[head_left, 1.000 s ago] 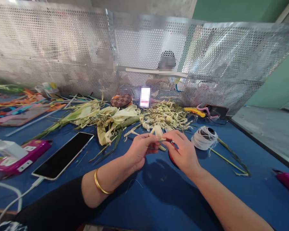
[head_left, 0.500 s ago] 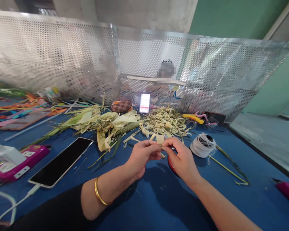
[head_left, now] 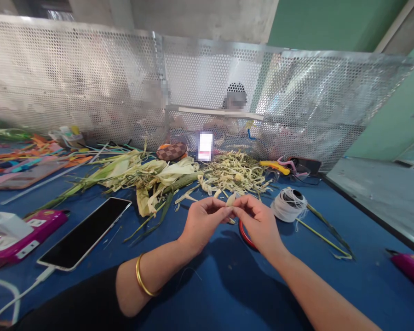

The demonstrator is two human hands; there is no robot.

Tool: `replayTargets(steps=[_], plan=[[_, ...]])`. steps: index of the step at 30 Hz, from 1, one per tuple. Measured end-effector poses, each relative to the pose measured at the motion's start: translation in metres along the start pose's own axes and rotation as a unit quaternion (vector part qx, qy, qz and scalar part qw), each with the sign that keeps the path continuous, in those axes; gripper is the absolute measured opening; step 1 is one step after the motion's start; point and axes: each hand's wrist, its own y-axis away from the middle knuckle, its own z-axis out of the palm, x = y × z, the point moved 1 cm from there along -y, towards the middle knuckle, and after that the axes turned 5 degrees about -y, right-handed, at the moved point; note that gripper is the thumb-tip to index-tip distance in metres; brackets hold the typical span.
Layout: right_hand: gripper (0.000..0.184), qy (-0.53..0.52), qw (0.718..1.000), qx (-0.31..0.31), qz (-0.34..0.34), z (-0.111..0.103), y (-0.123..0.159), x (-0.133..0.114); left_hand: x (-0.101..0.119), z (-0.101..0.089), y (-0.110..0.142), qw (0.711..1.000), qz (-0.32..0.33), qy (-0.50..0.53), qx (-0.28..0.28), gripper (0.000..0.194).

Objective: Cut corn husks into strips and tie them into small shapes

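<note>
Between my fingertips is a small piece of pale corn husk (head_left: 231, 199), its upper end showing above the thumbs. My left hand (head_left: 205, 224), with a gold bangle on the wrist, pinches it from the left. From the right, my right hand (head_left: 258, 223) pinches the same piece, and the two thumbs meet. A red ring-shaped handle (head_left: 245, 235) lies on the blue table partly hidden under my right hand. Beyond my hands is a heap of torn husk strips (head_left: 236, 172). Whole corn husks (head_left: 158, 179) lie to its left.
A spool of white thread (head_left: 289, 205) stands to the right, near yellow-handled pliers (head_left: 275, 167). At left are a charging phone (head_left: 86, 233) and a purple power strip (head_left: 27, 234). A perforated metal screen (head_left: 200, 69) closes off the back, with people behind it.
The husk piece has gone from a broad upright flap to a narrower, pointed shape between my fingers. Both hands stay pinched together in nearly the same place; the view has shifted slightly.
</note>
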Motion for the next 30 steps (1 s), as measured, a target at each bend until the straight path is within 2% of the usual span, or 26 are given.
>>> replayTargets(steps=[5,8,12,16,19,24,30], plan=[[0.015,-0.068,0.997,-0.016,0.031,0.0023,-0.0007,-0.0020,0.0011,0.0007,0.0004,1.000,0.003,-0.007,0.002,0.017],[0.014,-0.066,0.997,-0.023,0.029,0.0036,0.0008,-0.0031,0.0023,0.0014,0.0013,1.000,-0.012,0.006,0.012,0.018],[0.011,0.035,0.998,-0.026,-0.048,0.0034,0.0042,-0.0020,0.0016,0.0018,0.0018,0.998,-0.046,0.036,0.027,0.019],[0.007,0.156,0.976,-0.018,-0.154,0.0016,0.0062,-0.0005,-0.0006,0.0013,0.0022,0.994,-0.076,0.071,0.025,0.021],[0.010,0.185,0.965,-0.025,-0.182,0.0006,0.0059,-0.0003,-0.0023,0.0006,0.0027,0.989,-0.110,0.099,0.009,0.021],[0.011,0.177,0.968,-0.020,-0.175,0.0000,0.0043,0.0005,-0.0028,-0.0003,0.0026,0.984,-0.134,0.115,0.001,0.018],[0.010,0.127,0.984,-0.015,-0.121,-0.0006,0.0036,0.0008,-0.0020,0.0005,0.0020,0.992,-0.093,0.081,0.006,0.018]])
